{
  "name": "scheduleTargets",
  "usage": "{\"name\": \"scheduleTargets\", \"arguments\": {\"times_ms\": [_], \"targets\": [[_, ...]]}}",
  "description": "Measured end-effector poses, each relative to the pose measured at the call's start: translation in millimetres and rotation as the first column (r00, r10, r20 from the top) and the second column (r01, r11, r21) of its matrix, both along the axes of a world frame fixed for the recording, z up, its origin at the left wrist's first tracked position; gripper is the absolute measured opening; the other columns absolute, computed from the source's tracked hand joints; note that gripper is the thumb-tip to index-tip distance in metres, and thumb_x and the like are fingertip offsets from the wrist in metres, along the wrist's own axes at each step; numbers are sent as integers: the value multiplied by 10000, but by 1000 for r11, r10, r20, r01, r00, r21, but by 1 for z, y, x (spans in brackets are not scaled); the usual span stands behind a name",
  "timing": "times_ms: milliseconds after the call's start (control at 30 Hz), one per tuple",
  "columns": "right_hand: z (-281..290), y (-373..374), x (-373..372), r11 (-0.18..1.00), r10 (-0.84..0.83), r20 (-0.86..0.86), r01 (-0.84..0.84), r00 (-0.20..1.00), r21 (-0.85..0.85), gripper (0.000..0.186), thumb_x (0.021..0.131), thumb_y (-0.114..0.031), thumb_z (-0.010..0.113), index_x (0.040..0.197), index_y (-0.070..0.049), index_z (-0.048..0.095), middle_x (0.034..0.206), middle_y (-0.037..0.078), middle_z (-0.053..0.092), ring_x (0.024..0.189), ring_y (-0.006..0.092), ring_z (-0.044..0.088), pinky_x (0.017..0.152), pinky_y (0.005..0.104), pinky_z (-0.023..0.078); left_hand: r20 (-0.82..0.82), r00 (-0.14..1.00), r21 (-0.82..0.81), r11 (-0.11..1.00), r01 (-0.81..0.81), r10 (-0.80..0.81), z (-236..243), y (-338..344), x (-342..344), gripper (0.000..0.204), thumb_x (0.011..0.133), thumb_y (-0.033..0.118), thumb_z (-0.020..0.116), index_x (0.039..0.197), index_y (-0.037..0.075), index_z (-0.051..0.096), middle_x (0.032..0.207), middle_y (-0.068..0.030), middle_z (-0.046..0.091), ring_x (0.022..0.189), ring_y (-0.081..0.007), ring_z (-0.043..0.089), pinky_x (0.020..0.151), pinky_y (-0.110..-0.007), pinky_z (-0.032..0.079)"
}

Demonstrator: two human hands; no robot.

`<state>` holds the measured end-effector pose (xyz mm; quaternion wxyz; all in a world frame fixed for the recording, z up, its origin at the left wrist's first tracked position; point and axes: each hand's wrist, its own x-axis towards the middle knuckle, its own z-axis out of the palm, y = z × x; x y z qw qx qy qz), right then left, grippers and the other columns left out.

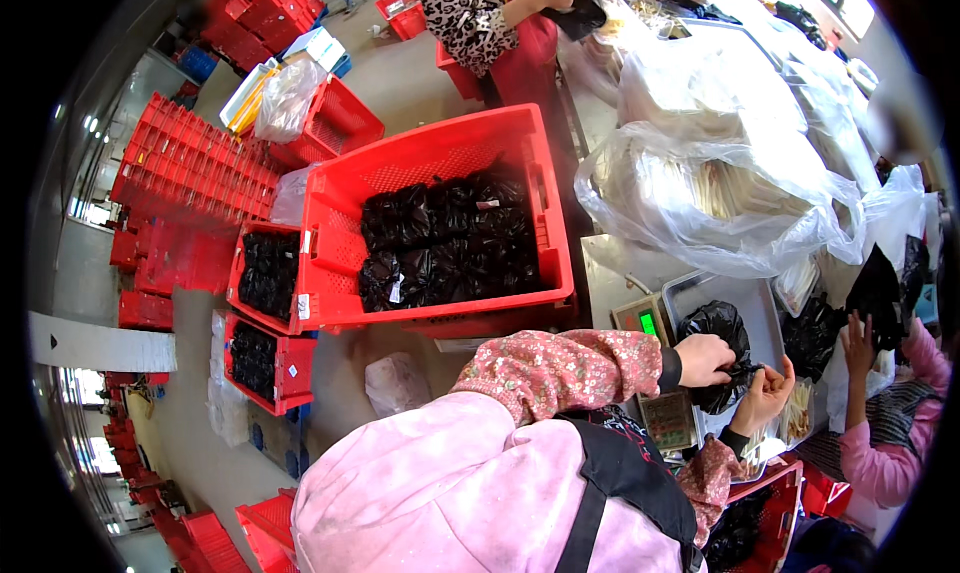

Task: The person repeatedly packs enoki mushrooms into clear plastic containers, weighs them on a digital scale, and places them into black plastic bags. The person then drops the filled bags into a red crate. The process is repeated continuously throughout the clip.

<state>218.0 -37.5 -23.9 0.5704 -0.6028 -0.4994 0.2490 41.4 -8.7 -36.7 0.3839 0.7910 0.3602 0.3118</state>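
I'm watching both hands working at a black plastic bag (722, 345) sitting on a grey tray (765, 308) atop the scale (660, 373), right side of the worktop (600, 263). Left hand (703, 360) is clenching the bag's neck; right hand (766, 393) is pinching it just beside, grip closed on the film. Risk as I'm judging it: bag is leaning twd the near tray edge, so a loose pinch could let it slump & spill. Big red crate (340, 223) w/ packed bags is sitting far left.
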Motion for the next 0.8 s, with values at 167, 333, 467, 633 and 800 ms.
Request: {"name": "scheduleTargets", "arguments": {"times_ms": [167, 333, 467, 633, 800], "targets": [[-68, 8, 55, 996, -25, -1, 25, 1000, -88, 452, 833, 48, 559, 1264, -54, 468, 873, 38, 607, 694, 79, 539, 641, 174, 426, -193, 936, 643, 683, 346, -293, 19, -11, -10, 163, 703, 244, 616, 596, 122, 596, 807, 3, 558, 884, -190, 517, 723, -345, 412], [17, -10, 10, 953, 221, -715, -304, 663, 12, 623, 854, -21, 589, 1415, -77, 323, 897, 38, 573, 605, 31, 466, 552, 134, 388, 161, 932, 459, 861, 221, -325, 31, -39, -40, 177, 743, 207, 612, 650, 58, 596, 815, -36, 558, 817, -233, 538, 657, -372, 458], [47, 2, -16, 880, 384, -607, -474, 696, 14, 700, 854, -42, 589, 1455, -72, 232, 830, 15, 499, 578, 42, 397, 531, 137, 361, 312, 890, 480, 863, 155, -334, 83, -53, -76, 151, 726, 165, 611, 647, 40, 579, 766, -71, 538, 780, -253, 539, 647, -371, 461], [96, -3, -84, 806, 535, -560, -581, 633, 114, 740, 834, -113, 633, 1441, -28, 219, 638, -29, 438, 522, 38, 363, 468, 179, 303, 474, 881, -96, 994, 44, 7, 102, -71, -141, 319, 868, 275, 614, 684, 23, 546, 803, -89, 563, 724, -279, 579, 591, -360, 445], [117, 0, -161, 513, 752, -584, -827, 305, 230, 344, 823, -131, 632, 1090, -53, 430, 499, 13, 510, 424, 88, 390, 422, 219, 270, 215, 779, -42, 802, -595, 589, 100, -66, -216, 505, 850, 324, 653, 1243, 75, 457, 1274, -165, 449, 1185, -345, 455, 981, -382, 388]]}}
